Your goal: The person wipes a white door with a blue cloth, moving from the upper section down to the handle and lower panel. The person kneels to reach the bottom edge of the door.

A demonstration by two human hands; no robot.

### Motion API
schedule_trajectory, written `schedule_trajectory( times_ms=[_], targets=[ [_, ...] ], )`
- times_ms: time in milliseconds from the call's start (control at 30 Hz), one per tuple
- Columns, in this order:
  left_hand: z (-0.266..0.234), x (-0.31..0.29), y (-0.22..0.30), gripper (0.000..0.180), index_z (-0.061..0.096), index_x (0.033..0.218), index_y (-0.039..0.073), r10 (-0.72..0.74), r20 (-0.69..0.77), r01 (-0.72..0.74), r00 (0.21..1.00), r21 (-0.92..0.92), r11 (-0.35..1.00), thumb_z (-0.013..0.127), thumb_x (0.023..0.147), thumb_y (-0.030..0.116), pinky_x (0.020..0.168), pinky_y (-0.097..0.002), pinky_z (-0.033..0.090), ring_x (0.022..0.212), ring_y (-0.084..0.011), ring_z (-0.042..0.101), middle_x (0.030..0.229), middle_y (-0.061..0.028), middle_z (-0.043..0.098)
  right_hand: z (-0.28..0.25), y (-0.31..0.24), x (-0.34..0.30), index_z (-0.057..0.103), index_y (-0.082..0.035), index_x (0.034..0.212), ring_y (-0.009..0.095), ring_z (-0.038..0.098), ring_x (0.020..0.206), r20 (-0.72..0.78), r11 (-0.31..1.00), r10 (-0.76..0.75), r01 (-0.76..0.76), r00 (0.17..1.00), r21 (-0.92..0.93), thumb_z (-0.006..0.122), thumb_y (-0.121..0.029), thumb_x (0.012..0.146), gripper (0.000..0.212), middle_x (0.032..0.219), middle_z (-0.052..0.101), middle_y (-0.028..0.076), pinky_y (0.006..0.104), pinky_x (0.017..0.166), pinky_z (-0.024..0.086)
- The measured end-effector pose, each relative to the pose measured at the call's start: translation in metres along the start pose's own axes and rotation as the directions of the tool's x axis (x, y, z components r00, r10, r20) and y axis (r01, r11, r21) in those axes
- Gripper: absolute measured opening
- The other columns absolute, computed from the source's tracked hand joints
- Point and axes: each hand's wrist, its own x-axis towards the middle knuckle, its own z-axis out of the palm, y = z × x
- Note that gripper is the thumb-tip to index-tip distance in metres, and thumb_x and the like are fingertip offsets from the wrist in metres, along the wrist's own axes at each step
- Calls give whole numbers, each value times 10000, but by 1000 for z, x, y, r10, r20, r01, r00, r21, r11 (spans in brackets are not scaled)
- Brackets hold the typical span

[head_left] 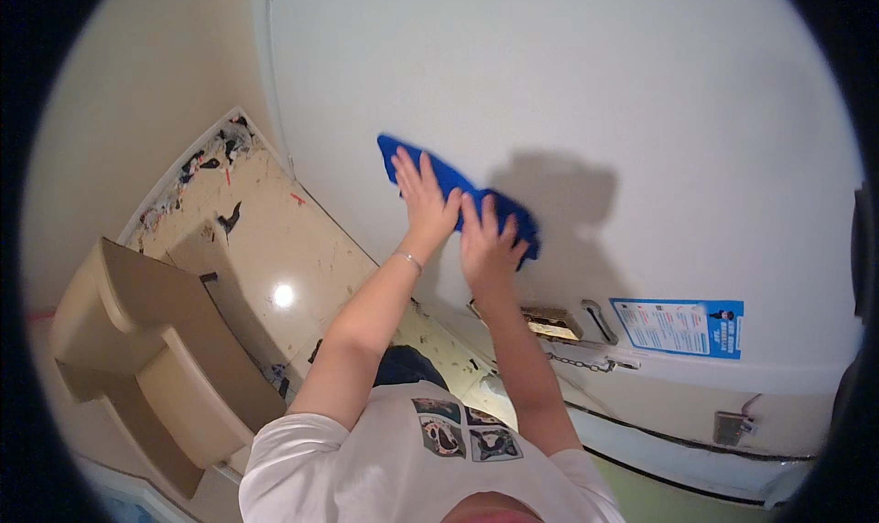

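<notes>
At the bottom of the frame, a white T-shirt (366, 473) is seen, with small square pictures (442, 436) printed on its chest. Both bare forearms are stretched upward from it toward the centre, and a thin bracelet (410, 262) is worn on the left wrist. The left hand (428, 202) is held open, its fingers extended and laid on a blue cloth (453, 177) just left of the frame's centre. The right hand (492, 237) is likewise open, its fingers spread over the cloth's lower right part; the two hands are set close beside each other. The cloth is pressed against a white door (641, 111), onto which a shadow (558, 189) is cast at the right of the hands. Below and right of centre, a gold-coloured plate (554, 324), a handle (600, 321) and a chain (581, 365) are fitted, and a blue-and-white notice (682, 328) is attached beside them. At lower left, stepped beige furniture (183, 312) is placed on a pale floor (293, 239), where dark scraps (231, 216) are scattered toward the beige wall (156, 74) at upper left.
</notes>
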Motion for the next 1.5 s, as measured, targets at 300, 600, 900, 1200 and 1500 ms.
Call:
schedule_trajectory(
  times_ms=[300,600,900,1200,1500],
  targets=[
    [45,-125,-76,771,7,1428,-71,-477,323,547,817,-174,819,458,918,292,1100,-485,181,1336,-526,120,1430,-409,7,80,1,-67,406,-168,1379,273,444,1224,191,966,-224,192,956,173,574,-244,836,574,1472,322,21,538,945,365],
    [-30,60,58,768,160,1438,-19,98,-62,-100,993,-19,995,528,847,305,1086,-573,47,1343,-551,-19,1479,-334,-37,-49,-1,28,392,-163,1383,443,442,1152,-99,992,-72,82,992,99,562,-314,849,580,1458,315,93,630,773,422],
    [-52,123,57,684,292,1419,55,127,-194,-134,973,-24,991,534,812,258,1094,-561,39,1370,-496,18,1503,-281,28,-64,-31,78,357,-231,1405,550,321,1225,-145,995,-35,48,989,85,555,-257,865,576,1499,219,64,697,832,367],
    [0,-14,-131,673,56,1432,-60,-499,185,531,847,-228,816,409,892,132,1129,-459,96,1369,-483,40,1462,-359,-15,108,-70,24,348,-211,1415,198,497,1184,272,944,-258,182,927,276,533,-192,841,604,1484,307,-51,461,840,441],
    [-66,176,-100,729,113,1447,-12,-78,-199,70,977,-48,996,505,870,198,1094,-555,51,1362,-512,9,1494,-305,-23,5,-141,143,379,-244,1398,353,421,1216,26,990,-140,141,990,-17,583,-327,819,619,1490,288,-37,583,839,366]
  ],
)
